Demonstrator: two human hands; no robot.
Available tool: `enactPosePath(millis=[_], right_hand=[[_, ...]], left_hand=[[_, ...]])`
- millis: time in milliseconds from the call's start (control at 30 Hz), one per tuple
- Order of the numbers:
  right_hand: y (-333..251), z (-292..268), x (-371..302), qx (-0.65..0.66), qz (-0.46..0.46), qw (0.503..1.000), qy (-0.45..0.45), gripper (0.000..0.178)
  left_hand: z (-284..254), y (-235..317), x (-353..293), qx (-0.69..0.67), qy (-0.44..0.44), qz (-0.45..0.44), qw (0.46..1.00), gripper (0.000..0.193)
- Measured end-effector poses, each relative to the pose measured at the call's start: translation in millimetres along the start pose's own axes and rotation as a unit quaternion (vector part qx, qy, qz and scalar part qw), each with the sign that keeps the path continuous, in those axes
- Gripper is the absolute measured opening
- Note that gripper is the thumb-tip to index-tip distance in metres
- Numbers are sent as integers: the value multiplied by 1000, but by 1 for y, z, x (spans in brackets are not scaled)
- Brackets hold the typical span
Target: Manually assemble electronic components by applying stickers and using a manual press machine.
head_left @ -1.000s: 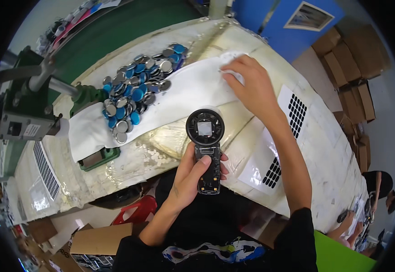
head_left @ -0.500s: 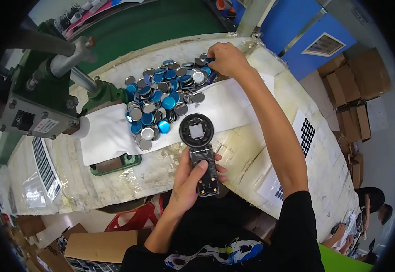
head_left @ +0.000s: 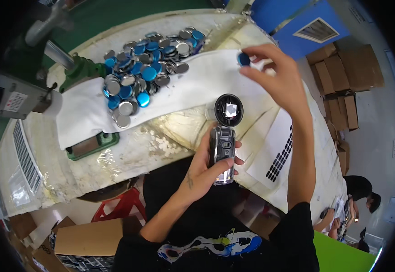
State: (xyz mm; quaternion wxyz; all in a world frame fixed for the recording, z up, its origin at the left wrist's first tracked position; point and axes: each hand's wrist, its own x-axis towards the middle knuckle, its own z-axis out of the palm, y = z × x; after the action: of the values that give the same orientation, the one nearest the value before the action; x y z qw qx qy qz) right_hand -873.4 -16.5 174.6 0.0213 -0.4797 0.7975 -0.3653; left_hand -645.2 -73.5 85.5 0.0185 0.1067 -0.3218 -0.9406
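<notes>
My left hand [head_left: 203, 170] is wrapped round the clear-and-black handle of a handheld device [head_left: 225, 144], thumb on its front. The device's round black head points away from me, with a pale square at its centre. Over the far right of the white cloth [head_left: 222, 68], my right hand [head_left: 282, 81] pinches a small dark-blue round disc [head_left: 243, 59] between thumb and fingers. Farther left, a heap of silver and blue round metal discs [head_left: 149, 73] lies partly on the cloth.
A green press [head_left: 82, 68] stands left of the heap, above a green metal base [head_left: 93, 146]. Sheets of black stickers lie at the right [head_left: 281, 156] and left [head_left: 25, 154] of the table. Cardboard boxes [head_left: 363, 68] and another person [head_left: 360, 187] are at the right.
My right hand has left the heap's far end and come right and nearer, carrying a blue disc. My left hand has moved the device up and right; the view has shifted too.
</notes>
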Motion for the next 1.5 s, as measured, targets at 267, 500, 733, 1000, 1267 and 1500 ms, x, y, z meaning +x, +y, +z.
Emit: enactPosePath(millis=[267,500,733,1000,1267,1500], right_hand=[[-46,-14,-81,10,50,996,-76,37],[-52,-6,-78,-1,31,992,-126,36],[-51,1,-67,0,35,984,-173,35],[-45,3,-60,23,49,976,-211,40],[-43,6,-64,31,71,975,-209,33],[-40,8,-74,57,69,982,-167,37]], left_hand=[[11,-18,-14,-24,22,-25,999,81],[12,-26,-19,-18,58,-10,998,65],[12,-28,-21,-42,62,-7,997,55],[13,-26,-21,-49,58,-7,997,54],[13,-25,-21,-39,56,-5,998,53],[13,-23,-21,-34,40,-2,999,52]])
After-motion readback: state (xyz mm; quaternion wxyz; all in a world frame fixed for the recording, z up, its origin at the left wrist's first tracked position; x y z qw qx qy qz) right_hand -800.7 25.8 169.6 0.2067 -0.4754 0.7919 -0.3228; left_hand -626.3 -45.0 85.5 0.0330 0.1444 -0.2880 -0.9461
